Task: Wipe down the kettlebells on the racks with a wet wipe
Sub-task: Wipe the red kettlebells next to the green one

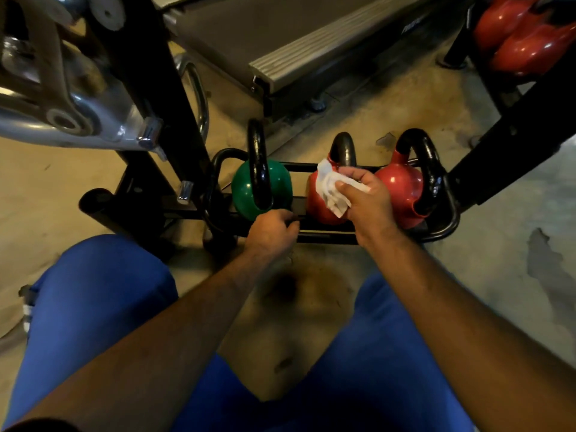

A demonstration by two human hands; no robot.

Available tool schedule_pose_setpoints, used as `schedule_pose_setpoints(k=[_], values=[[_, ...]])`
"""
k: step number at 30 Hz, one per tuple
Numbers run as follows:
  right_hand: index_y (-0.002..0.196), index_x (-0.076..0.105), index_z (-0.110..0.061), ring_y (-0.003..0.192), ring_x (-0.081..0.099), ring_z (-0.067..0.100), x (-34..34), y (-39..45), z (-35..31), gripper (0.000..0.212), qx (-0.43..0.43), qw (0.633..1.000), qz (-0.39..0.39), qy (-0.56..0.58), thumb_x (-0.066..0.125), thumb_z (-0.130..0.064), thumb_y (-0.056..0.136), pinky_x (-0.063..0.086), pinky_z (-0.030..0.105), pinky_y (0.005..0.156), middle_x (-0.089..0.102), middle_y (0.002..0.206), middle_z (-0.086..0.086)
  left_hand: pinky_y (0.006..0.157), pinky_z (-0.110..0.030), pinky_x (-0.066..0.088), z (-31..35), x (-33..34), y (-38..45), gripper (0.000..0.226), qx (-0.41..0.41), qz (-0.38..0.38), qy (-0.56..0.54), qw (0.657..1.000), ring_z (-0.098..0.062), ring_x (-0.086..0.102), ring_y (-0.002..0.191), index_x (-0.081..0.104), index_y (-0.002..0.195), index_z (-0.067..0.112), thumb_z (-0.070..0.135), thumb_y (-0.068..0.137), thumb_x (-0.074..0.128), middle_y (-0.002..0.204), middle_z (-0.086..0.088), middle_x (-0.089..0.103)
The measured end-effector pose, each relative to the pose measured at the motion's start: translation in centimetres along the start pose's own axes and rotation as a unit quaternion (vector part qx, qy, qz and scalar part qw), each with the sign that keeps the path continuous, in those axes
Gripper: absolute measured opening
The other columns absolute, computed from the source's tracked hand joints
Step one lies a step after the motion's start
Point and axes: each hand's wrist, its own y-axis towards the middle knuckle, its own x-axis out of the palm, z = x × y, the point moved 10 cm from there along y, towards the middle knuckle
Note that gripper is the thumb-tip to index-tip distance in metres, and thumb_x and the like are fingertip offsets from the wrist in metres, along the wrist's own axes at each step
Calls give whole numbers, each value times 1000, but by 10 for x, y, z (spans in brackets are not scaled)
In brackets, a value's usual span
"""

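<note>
Crouching before a low black rack (327, 236) on a stained concrete floor (486, 269), blue-clad knees (93, 294) spread to either side. Three kettlebells in a row on that rack: a green kettlebell (246, 190) toward its left end, a middle red kettlebell (318, 204) at its centre, a right red kettlebell (400, 188) just beside that one toward its right end. All three with black handles; the middle and right ones close enough that contact cannot be told.

Right hand (367, 198) over the middle red kettlebell, thumb and curled fingers pinching a crumpled white wipe (332, 191) and pressing it against the top and front of the ball, just below the handle. Wipe bunched, one corner sticking up toward the handle.

Left hand (269, 232) at the rack's front rail, below and between the green kettlebell and the middle red one, fingers curled over the bar and gripping it.

Beyond the rack, the grey ribbed end of a treadmill deck (299, 54). Left of the rack, a black upright post (165, 98) and shiny chrome machine parts (62, 98). Above the rack's right end, a slanted black frame (514, 132) carrying more red kettlebells (523, 35) on a higher level, far up in the corner.
</note>
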Motion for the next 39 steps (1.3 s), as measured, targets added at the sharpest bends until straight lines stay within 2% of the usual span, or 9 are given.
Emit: schedule_pose_setpoints(k=[5, 9, 13, 16, 20, 26, 31, 35, 39], values=[[112, 68, -12, 94, 66, 3, -38, 18, -44, 30, -187, 975, 67, -98, 57, -2, 86, 52, 19, 80, 69, 105, -4, 89, -38, 55, 54, 8, 18, 26, 51, 22, -33, 998, -22, 67, 98, 72, 114, 19, 27, 93, 58, 103, -3, 74], [121, 70, -9, 100, 63, 6, -41, 19, -72, 37, -309, 908, 93, -268, 54, 2, 89, 47, 10, 86, 71, 111, -1, 93, -36, 52, 78, 7, 44, 33, 61, 51, -50, 996, -24, 66, 103, 69, 121, 21, 26, 93, 53, 110, -3, 73], [116, 73, -11, 113, 61, 6, -7, 25, -60, 35, -385, 847, -34, -363, 58, 1, 88, 51, 26, 98, 73, 117, 1, 83, -30, 44, 86, 20, 72, 31, 76, 42, -74, 993, -20, 61, 98, 64, 124, 20, 32, 98, 50, 107, 2, 67], [133, 65, -13, 145, 39, 16, 4, 23, -33, 43, -372, 818, -129, -419, 51, -7, 93, 33, 31, 119, 58, 144, 5, 87, -34, 49, 74, 43, 88, 32, 83, -12, -160, 984, -17, 64, 100, 60, 126, 24, 37, 98, 52, 110, 6, 67], [148, 48, -9, 152, 21, 16, 19, 11, -21, 51, -409, 757, -172, -480, 47, -28, 100, 17, 27, 124, 45, 155, 7, 97, -43, 52, 53, 65, 102, 47, 68, -55, -213, 973, -23, 65, 110, 61, 130, 17, 40, 90, 58, 119, -7, 69], [152, 41, -13, 154, 18, 22, 26, 57, -38, 60, -344, 784, -160, -492, 46, -44, 101, 23, 41, 124, 37, 160, 7, 116, -46, 37, 49, 67, 114, 68, 137, -46, -172, 974, -21, 47, 138, 51, 143, 22, 59, 85, 47, 147, -5, 53], [154, 37, -12, 155, 13, 17, 22, 45, -26, 69, -385, 720, -217, -535, 49, -50, 98, 25, 43, 123, 32, 163, 5, 115, -42, 40, 56, 66, 111, 65, 161, -66, -173, 969, -16, 49, 137, 42, 150, 28, 51, 90, 54, 150, 3, 51], [151, 42, -18, 153, 21, 20, 27, 63, -38, 63, -344, 767, -216, -497, 47, -49, 97, 22, 42, 125, 39, 159, 4, 115, -43, 39, 54, 65, 113, 65, 157, -53, -167, 972, -18, 47, 138, 48, 146, 24, 55, 89, 49, 150, -1, 50], [148, 47, -12, 153, 22, 18, 28, 25, -22, 61, -420, 679, -271, -537, 49, -43, 96, 18, 37, 125, 46, 154, 6, 107, -50, 46, 48, 66, 114, 67, 124, -77, -187, 971, -23, 56, 128, 51, 142, 24, 59, 85, 52, 141, -4, 58]])
